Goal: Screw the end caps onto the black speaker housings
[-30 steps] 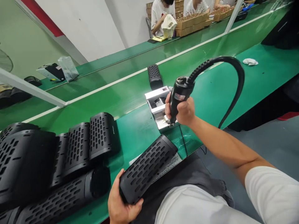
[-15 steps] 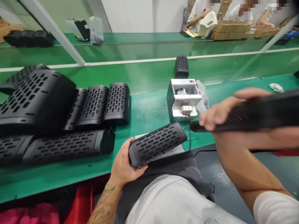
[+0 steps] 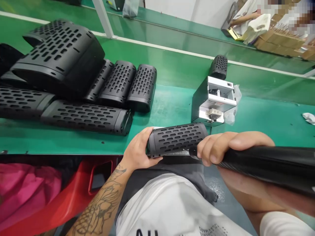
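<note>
- Lower left: pink fabric (image 3: 27, 190) and a red plastic crate (image 3: 83, 183) lie below the front edge of the green worktop (image 3: 172, 108).
- Left of the worktop: a large black perforated housing (image 3: 59, 55) rests beside three short perforated housings (image 3: 118, 83) standing in a row. Two long perforated tubes (image 3: 86, 117) lie end to end in front of them.
- Centre: the left hand (image 3: 139, 147) forms a closed grip, grasping a black perforated tube (image 3: 174, 139) just above the worktop's front edge.
- Right of centre: the right hand (image 3: 228, 147) forms a clenched grip around a black electric screwdriver (image 3: 265, 165). The tool's tip lies just beside the tube's right end; contact cannot be told.
- Behind the tube: a silver screw feeder (image 3: 214, 98) stands on the worktop, with a short perforated housing (image 3: 218, 67) behind it and a clear plastic bag (image 3: 232, 113) against its right side.
- Upper right: a co-worker's arm (image 3: 246, 16) lies near cardboard trays (image 3: 278, 42) on a farther bench.
- Far right: a white rag (image 3: 308, 118) lies on the worktop.
</note>
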`<action>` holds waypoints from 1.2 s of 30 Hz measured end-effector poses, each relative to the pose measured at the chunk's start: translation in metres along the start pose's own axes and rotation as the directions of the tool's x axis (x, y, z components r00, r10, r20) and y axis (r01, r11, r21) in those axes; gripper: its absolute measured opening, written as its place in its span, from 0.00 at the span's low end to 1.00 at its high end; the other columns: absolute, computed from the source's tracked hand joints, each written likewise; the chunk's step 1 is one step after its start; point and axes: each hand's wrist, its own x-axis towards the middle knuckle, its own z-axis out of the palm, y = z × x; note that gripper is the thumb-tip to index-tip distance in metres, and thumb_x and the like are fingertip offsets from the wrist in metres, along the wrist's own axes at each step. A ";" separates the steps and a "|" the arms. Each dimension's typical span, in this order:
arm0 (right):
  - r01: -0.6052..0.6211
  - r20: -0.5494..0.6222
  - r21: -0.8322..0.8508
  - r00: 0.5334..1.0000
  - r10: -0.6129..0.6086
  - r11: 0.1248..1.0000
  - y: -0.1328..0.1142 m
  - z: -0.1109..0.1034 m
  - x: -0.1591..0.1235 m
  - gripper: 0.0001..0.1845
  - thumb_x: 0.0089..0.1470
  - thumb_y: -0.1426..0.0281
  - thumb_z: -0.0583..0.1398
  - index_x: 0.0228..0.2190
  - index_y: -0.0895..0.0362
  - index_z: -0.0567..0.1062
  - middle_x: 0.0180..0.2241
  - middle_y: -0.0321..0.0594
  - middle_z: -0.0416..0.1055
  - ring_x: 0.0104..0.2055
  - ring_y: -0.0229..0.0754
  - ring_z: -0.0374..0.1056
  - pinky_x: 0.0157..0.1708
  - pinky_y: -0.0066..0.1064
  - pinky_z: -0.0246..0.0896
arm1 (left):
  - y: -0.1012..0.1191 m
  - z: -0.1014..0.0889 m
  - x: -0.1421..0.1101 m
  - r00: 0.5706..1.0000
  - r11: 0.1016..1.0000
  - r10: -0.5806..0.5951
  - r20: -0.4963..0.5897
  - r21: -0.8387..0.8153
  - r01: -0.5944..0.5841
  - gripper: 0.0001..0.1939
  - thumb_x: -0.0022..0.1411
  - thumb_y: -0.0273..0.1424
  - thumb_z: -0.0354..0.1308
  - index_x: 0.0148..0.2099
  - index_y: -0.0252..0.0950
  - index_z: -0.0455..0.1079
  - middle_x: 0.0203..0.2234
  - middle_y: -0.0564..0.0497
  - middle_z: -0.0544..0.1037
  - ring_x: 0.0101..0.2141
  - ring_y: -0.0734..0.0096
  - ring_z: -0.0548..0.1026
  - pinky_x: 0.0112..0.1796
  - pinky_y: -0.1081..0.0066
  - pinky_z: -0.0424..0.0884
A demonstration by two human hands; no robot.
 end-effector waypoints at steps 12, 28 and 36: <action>0.013 -0.030 0.042 0.999 -0.012 0.999 0.021 0.016 0.012 0.34 0.59 0.26 0.76 0.39 0.42 0.91 0.23 0.33 0.77 0.17 0.47 0.71 0.22 0.45 0.74 | 0.002 0.003 0.003 0.996 0.998 0.061 -0.069 -0.030 -0.063 0.68 0.67 0.47 0.83 0.94 0.39 0.48 0.75 0.26 0.79 0.72 0.26 0.85 0.70 0.36 0.86; 0.064 0.100 0.109 0.992 -0.076 0.992 0.040 0.012 0.002 0.16 0.80 0.48 0.68 0.52 0.40 0.94 0.26 0.37 0.82 0.19 0.48 0.74 0.25 0.44 0.80 | 0.006 0.000 0.002 0.997 0.999 0.040 -0.073 -0.030 -0.043 0.67 0.67 0.48 0.82 0.94 0.40 0.50 0.74 0.26 0.81 0.70 0.27 0.86 0.67 0.37 0.88; 0.170 -0.108 -0.037 0.979 -0.173 0.985 -0.005 -0.046 0.008 0.24 0.77 0.39 0.68 0.56 0.40 0.92 0.24 0.35 0.80 0.17 0.47 0.72 0.24 0.46 0.80 | 0.004 0.006 -0.006 0.997 0.998 -0.022 -0.079 -0.054 0.018 0.61 0.68 0.45 0.80 0.93 0.41 0.55 0.75 0.28 0.81 0.70 0.25 0.86 0.66 0.35 0.89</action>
